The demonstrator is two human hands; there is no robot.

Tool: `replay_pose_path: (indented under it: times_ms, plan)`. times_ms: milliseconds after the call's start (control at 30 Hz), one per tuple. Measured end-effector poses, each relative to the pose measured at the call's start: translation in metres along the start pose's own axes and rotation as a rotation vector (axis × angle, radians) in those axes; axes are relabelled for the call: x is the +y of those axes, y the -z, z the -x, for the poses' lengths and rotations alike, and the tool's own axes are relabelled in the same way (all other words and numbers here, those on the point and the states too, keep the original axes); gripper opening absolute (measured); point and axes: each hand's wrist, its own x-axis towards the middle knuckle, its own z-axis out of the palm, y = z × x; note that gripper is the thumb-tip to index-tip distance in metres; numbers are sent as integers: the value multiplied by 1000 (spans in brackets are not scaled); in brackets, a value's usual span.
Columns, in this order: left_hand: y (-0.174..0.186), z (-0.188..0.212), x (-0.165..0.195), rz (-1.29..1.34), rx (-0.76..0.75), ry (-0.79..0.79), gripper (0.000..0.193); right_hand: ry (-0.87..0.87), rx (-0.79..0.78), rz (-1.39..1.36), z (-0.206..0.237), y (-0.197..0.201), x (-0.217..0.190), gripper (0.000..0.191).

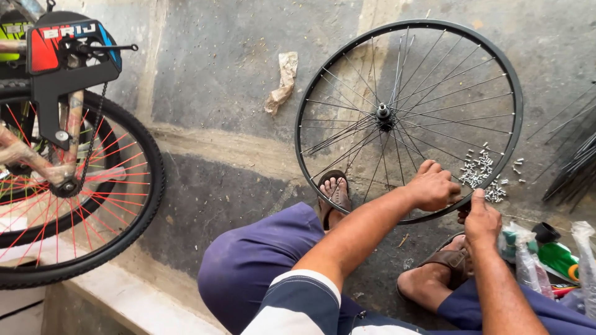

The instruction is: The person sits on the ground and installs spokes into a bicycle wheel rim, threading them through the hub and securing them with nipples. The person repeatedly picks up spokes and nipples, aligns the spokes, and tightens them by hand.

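A black bicycle wheel rim (428, 22) with thin steel spokes and a centre hub (383, 113) lies flat on the concrete floor in front of me. My left hand (434, 186) is closed over the rim's near right edge, where spokes meet it. Just beside it, my right hand (483, 217) has its fingers curled and its thumb pressed up against the same part of the rim. A heap of small silver spoke nipples (478, 174) sits inside the rim, right beyond both hands. My sandalled feet (335, 192) (450, 257) rest at the rim's near edge.
A bicycle with a black tyre (149, 186) and red spokes stands at the left on a raised ledge. Crumpled paper (282, 80) lies on the floor. A bundle of loose black spokes (577, 167) lies at the right, with a green bottle (555, 254) and plastic bags below it.
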Motion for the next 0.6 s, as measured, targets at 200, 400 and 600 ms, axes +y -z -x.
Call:
replay_pose_path:
  times_ms: [200, 400, 600]
  plan:
    - [2, 0, -2, 38, 15, -30, 34, -17, 18, -26, -3, 0, 0, 56]
    - [1, 1, 1, 50, 40, -28, 33, -10, -1, -116, -5, 0, 5, 51]
    - [2, 1, 3, 50, 84, -25, 36, -24, -7, -122, -7, 2, 6, 52]
